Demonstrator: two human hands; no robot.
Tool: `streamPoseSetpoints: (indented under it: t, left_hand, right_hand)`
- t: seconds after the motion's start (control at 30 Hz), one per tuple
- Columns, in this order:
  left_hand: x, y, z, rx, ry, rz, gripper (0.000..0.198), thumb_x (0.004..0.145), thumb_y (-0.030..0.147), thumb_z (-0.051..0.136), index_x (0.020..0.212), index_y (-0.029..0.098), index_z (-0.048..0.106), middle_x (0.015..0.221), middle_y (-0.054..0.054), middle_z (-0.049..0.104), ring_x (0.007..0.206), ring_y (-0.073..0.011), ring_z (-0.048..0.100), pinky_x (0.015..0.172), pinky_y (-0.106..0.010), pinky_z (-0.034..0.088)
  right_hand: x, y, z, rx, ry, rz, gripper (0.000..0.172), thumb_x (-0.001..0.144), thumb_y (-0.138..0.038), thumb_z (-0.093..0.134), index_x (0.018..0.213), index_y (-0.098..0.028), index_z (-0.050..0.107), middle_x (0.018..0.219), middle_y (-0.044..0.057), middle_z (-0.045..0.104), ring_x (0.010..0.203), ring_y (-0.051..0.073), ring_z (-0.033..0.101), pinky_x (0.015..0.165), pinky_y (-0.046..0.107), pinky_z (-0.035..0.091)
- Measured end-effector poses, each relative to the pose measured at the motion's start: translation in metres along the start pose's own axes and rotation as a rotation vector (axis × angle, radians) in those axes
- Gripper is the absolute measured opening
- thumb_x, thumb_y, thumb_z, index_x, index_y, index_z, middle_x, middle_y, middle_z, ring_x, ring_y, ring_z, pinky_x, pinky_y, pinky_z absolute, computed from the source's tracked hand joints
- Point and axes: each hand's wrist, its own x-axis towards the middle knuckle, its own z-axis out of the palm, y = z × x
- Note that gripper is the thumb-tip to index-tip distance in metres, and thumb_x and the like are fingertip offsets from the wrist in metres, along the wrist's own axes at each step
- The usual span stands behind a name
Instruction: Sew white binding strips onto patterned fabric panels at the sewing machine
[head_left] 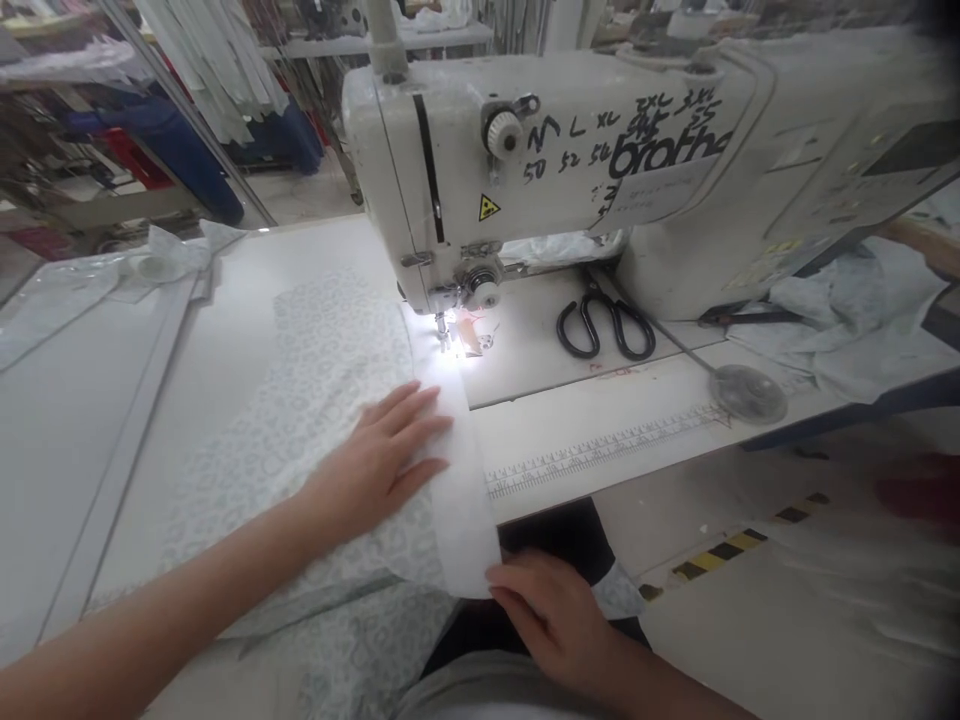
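My left hand point(382, 455) lies flat with its fingers stretched over the patterned fabric point(300, 400) and the edge of a white fabric strip point(461, 490). The strip runs from the lit needle area down past the table's front edge. At the strip's lower corner, my right hand point(551, 610) pinches it between thumb and fingers. Above my left hand stands the white sewing machine point(555, 170), its presser foot point(444, 335) at the strip's far end. Whether the needle is in the cloth I cannot make out.
Black-handled scissors point(607, 325) lie on the machine bed. A printed ruler scale point(600, 450) runs along the table's front. A round-ended metal lever point(748, 392) reaches over it. Crumpled pale fabric point(862, 310) lies to the right, and folded white pieces point(150, 265) lie at the left.
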Motion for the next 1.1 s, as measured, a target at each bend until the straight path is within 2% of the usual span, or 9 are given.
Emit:
streamPoseSetpoints:
  t: [0.07,0.13,0.27,0.37,0.43,0.57,0.87,1.1]
  left_hand:
    - [-0.002,0.005,0.000,0.009,-0.032,0.017,0.034,0.092,0.036,0.039,0.122,0.026,0.051,0.139,-0.002,0.042,0.131,-0.0254,0.031,0.106,-0.048,0.032]
    - [-0.006,0.010,0.001,0.006,-0.039,-0.022,0.035,0.094,0.034,0.036,0.125,0.026,0.049,0.138,-0.002,0.044,0.130,-0.0234,0.034,0.105,-0.046,0.034]
    - [-0.014,0.018,0.002,-0.018,-0.068,-0.072,0.045,0.091,0.041,0.040,0.132,0.023,0.041,0.142,-0.005,0.036,0.132,-0.0264,0.029,0.105,-0.051,0.033]
    - [-0.018,0.019,0.001,-0.044,-0.096,-0.062,0.050,0.089,0.043,0.044,0.134,0.024,0.037,0.144,-0.007,0.033,0.133,-0.0293,0.027,0.103,-0.056,0.030]
    - [-0.019,0.017,0.000,-0.068,-0.094,-0.051,0.051,0.088,0.042,0.045,0.135,0.024,0.036,0.145,-0.008,0.032,0.133,-0.0303,0.027,0.103,-0.057,0.030]
    - [-0.012,0.009,-0.003,-0.081,-0.070,-0.049,0.051,0.088,0.044,0.045,0.133,0.022,0.038,0.143,-0.009,0.034,0.132,-0.0299,0.028,0.104,-0.054,0.029]
    - [0.033,-0.032,-0.013,-0.012,-0.016,-0.023,0.050,0.086,0.045,0.047,0.128,0.020,0.039,0.140,-0.009,0.039,0.132,-0.0262,0.028,0.104,-0.047,0.028]
    - [0.061,-0.063,-0.023,0.019,0.025,-0.004,0.046,0.084,0.045,0.049,0.122,0.019,0.042,0.136,-0.008,0.042,0.127,-0.0240,0.036,0.104,-0.040,0.029]
  right_hand:
    - [0.005,0.001,-0.010,-0.029,-0.094,-0.131,0.034,0.086,-0.006,0.041,0.115,-0.017,0.053,0.093,0.008,0.067,0.084,0.017,0.061,0.076,0.029,0.052]
    - [0.012,0.000,-0.018,-0.080,-0.144,-0.242,0.038,0.085,-0.002,0.040,0.118,-0.014,0.051,0.096,0.010,0.067,0.088,0.018,0.061,0.080,0.031,0.052]
    - [0.028,-0.006,-0.028,-0.186,-0.178,-0.398,0.028,0.087,-0.004,0.044,0.111,-0.013,0.054,0.081,0.008,0.068,0.076,0.017,0.061,0.074,0.031,0.053]
    - [0.037,-0.014,-0.029,-0.233,-0.102,-0.444,0.018,0.087,-0.009,0.049,0.101,-0.015,0.058,0.075,0.007,0.067,0.076,0.018,0.061,0.071,0.032,0.052]
    - [0.042,-0.018,-0.028,-0.221,-0.058,-0.441,0.017,0.086,-0.009,0.050,0.098,-0.017,0.060,0.076,0.006,0.068,0.080,0.018,0.062,0.073,0.031,0.052]
    - [0.060,-0.020,-0.029,-0.153,-0.124,-0.347,0.021,0.086,-0.006,0.044,0.093,-0.017,0.060,0.079,0.006,0.067,0.079,0.018,0.061,0.071,0.031,0.052]
    - [0.119,-0.005,-0.035,-0.194,-0.160,-0.260,0.024,0.088,-0.007,0.040,0.080,-0.017,0.061,0.079,0.006,0.063,0.074,0.018,0.055,0.065,0.032,0.047]
    - [0.162,0.013,-0.037,-0.274,-0.184,-0.259,0.024,0.084,-0.006,0.041,0.077,-0.017,0.061,0.073,0.004,0.062,0.070,0.018,0.055,0.060,0.031,0.046]
